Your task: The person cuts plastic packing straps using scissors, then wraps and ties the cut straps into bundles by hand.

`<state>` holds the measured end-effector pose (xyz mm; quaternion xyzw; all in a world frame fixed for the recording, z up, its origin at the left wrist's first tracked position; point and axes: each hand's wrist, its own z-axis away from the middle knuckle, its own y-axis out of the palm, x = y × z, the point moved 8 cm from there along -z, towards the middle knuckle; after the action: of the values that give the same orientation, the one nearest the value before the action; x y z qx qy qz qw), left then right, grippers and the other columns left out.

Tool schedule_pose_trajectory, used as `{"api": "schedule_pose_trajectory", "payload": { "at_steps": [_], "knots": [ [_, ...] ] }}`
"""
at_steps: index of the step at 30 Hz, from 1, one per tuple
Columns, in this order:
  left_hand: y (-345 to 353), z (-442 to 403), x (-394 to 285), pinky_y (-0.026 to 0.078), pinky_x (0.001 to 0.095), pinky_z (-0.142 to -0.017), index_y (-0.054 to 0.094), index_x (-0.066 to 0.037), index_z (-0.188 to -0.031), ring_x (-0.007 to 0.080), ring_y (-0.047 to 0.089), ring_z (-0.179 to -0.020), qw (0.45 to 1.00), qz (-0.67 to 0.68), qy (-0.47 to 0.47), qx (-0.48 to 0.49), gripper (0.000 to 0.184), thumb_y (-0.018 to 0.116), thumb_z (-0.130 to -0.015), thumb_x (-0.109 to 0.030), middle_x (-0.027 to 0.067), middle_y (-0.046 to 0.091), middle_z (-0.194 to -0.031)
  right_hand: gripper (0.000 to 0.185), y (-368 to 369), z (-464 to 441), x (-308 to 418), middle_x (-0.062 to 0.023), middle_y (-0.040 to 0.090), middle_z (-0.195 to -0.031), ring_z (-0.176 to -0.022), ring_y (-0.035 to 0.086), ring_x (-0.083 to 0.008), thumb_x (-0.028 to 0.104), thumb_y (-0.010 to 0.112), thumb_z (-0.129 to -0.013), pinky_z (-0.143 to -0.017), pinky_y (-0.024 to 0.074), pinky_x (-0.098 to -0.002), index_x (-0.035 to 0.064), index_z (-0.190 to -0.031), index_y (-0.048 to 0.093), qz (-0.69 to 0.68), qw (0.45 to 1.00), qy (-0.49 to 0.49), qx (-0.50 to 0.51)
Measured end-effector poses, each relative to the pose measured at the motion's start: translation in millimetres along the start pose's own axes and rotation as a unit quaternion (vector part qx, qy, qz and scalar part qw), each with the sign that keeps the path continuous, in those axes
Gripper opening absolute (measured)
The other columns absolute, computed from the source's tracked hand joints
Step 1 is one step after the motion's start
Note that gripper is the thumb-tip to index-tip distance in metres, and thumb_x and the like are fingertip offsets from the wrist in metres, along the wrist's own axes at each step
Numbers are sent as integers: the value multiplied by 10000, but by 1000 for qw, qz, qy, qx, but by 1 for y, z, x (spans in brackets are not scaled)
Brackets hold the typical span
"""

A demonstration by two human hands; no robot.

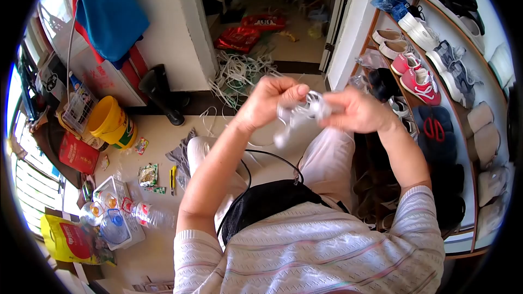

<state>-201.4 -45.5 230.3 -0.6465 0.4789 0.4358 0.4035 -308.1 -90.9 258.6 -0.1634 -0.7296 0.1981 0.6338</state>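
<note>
Above my lap, a small looped bundle of white cord point(305, 110) hangs between my two hands, with a loose end dangling below it. The fingers of my left hand point(272, 100) are closed on the cord at its left side. My right hand point(360, 110) pinches the bundle from the right, its fingertips blurred by motion. Beyond my hands, a tangled heap of white cord point(239, 76) lies on the floor at the doorway. Whether the held piece joins that heap is not clear.
A shoe rack point(436, 114) full of shoes stands close on my right. To my left are black boots point(160, 95), a yellow bucket point(113, 124), a yellow utility knife point(173, 179) and plastic bottles point(114, 226). Red bags point(238, 39) lie beyond the doorway.
</note>
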Motion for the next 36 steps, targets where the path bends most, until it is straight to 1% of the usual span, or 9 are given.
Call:
{"api": "schedule_pose_trajectory", "payload": {
  "at_steps": [3,8,13,17,20,23,25,33,36],
  "knots": [
    [26,3,36,349,222,-446,579,-28,-813,53,423,-509,996,56,-64,-30,263,528,-885,-276,-24,455,-550,163,-36,-7,4,59,461,-573,-472,401,8,182,574,-859,-417,327,-154,22,-834,556,-61,992,22,-111],
    [40,7,12,451,353,-538,548,-32,-883,235,564,-565,894,-441,53,-63,180,536,-833,-204,111,545,-601,159,-61,-19,-43,-71,501,-578,-520,521,-157,165,565,-834,-482,408,-285,17,-806,512,308,922,37,-232],
    [40,9,-21,474,396,-585,577,-38,-705,321,585,-643,815,-567,99,62,204,581,-769,-232,137,593,-683,146,13,-18,-82,-223,562,-733,-728,561,-386,153,509,-822,-625,438,-423,17,-869,533,400,910,87,66],
    [14,-4,-7,451,243,-551,659,-15,-834,92,558,-597,989,-86,80,94,124,656,-771,-122,32,631,-692,183,48,-6,-26,-108,576,-663,-635,582,-174,126,569,-825,-617,466,-307,0,-958,567,138,974,-6,180],
    [2,-3,30,404,215,-526,667,-40,-911,62,496,-600,986,151,-49,-55,179,643,-803,-181,-13,604,-701,91,11,-6,-10,-12,587,-669,-564,544,-41,91,600,-823,-480,437,-182,1,-838,602,-102,993,63,-5],
    [21,5,56,314,180,-445,645,-43,-882,18,367,-509,994,-18,-83,-63,202,561,-869,-227,-41,540,-627,150,-29,-14,-13,-21,569,-589,-480,531,-60,129,605,-828,-437,434,-193,-16,-790,615,-43,986,53,-152],
    [33,10,29,403,299,-478,618,-26,-845,134,481,-494,975,-178,91,-98,183,541,-868,-191,35,525,-573,194,-44,-15,-24,-29,563,-562,-445,528,-77,144,605,-826,-412,419,-204,-18,-720,591,26,976,105,-188],
    [58,24,-12,451,389,-533,529,-38,-721,293,586,-643,812,-570,124,10,138,530,-792,-157,98,562,-656,278,-58,-9,-94,-98,561,-551,-466,562,-169,231,561,-830,-448,439,-306,-17,-705,570,240,935,253,-64],
    [67,18,-20,459,364,-536,570,-37,-719,289,584,-634,768,-617,149,80,113,593,-740,-145,112,576,-667,230,4,-16,-100,-153,574,-662,-642,578,-238,226,544,-811,-615,442,-340,1,-774,572,408,902,119,75]
  ]
}}
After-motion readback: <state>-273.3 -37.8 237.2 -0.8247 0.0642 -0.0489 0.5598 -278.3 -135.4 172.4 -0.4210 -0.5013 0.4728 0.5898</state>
